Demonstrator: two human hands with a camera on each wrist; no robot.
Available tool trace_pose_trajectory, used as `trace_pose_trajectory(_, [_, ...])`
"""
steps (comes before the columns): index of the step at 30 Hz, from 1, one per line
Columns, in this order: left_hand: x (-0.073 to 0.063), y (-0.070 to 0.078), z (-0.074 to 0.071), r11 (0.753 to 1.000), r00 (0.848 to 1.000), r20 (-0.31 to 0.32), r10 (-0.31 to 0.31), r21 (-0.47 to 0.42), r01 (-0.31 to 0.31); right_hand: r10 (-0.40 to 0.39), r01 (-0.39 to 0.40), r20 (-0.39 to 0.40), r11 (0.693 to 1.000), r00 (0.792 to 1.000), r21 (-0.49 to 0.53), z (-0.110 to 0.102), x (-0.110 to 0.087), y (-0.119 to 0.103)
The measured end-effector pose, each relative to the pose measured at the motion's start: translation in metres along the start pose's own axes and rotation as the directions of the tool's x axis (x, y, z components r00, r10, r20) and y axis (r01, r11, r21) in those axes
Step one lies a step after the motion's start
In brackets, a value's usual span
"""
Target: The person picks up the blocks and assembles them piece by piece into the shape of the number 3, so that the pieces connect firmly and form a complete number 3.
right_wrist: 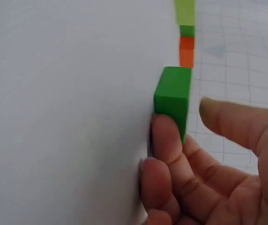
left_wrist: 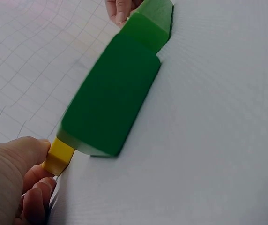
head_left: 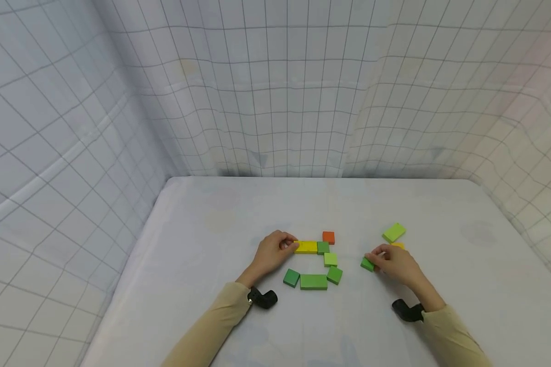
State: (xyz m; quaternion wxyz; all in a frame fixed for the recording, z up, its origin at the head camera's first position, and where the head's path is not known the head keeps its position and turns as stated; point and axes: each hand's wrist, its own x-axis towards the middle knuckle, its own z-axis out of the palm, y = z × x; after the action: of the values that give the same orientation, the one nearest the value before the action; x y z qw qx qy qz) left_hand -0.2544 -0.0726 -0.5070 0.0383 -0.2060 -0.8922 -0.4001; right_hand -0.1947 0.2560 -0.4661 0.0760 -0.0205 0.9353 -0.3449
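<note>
My left hand [head_left: 272, 251] pinches the left end of a yellow block [head_left: 306, 247] between thumb and fingers. That block lies in line with a small green block [head_left: 323, 247]. My right hand [head_left: 395, 262] touches a green block [right_wrist: 174, 82] on the table with its fingertips, while the thumb stands apart from it in the right wrist view. Below the yellow block is a curve of a light green block [head_left: 330, 259], a green square [head_left: 334, 275], a long green block [head_left: 314, 282] and a dark green block [head_left: 291, 278].
An orange-red block [head_left: 328, 237] lies just above the row's right end. Beyond my right hand are a lime block [head_left: 394, 232] and a partly hidden yellow-orange piece [head_left: 398, 245]. A gridded white curtain [head_left: 275, 102] hangs behind the white table [head_left: 211, 214].
</note>
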Motion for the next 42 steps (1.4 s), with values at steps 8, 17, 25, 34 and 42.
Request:
trace_pose_trajectory(8, [-0.001,0.003,-0.002,1.0,1.0,-0.011,0.01,-0.007,-0.01,0.024,-0.025,0.029,0.998,0.999,0.063,0.003,0.021,-0.006])
trace_pose_trajectory(17, [-0.002,0.004,-0.002,0.999,0.999,-0.016,0.033,-0.009,-0.033,0.048,-0.048,0.009,0.999,0.999,-0.018,0.01,0.054,-0.021])
trace_pose_trajectory(25, [-0.003,0.006,-0.001,1.0,1.0,-0.009,0.029,-0.012,-0.029,0.064,-0.064,0.039,0.998,0.997,-0.015,0.011,0.085,-0.029])
trace_pose_trajectory(34, [-0.003,0.005,0.0,1.0,1.0,-0.014,0.024,-0.001,-0.024,0.084,-0.083,0.074,0.996,0.994,-0.024,0.011,0.114,-0.04])
trace_pose_trajectory(42, [-0.002,0.002,0.001,0.999,0.999,-0.022,0.034,0.004,-0.034,0.073,-0.075,0.119,0.997,0.99,0.009,0.016,0.126,-0.046])
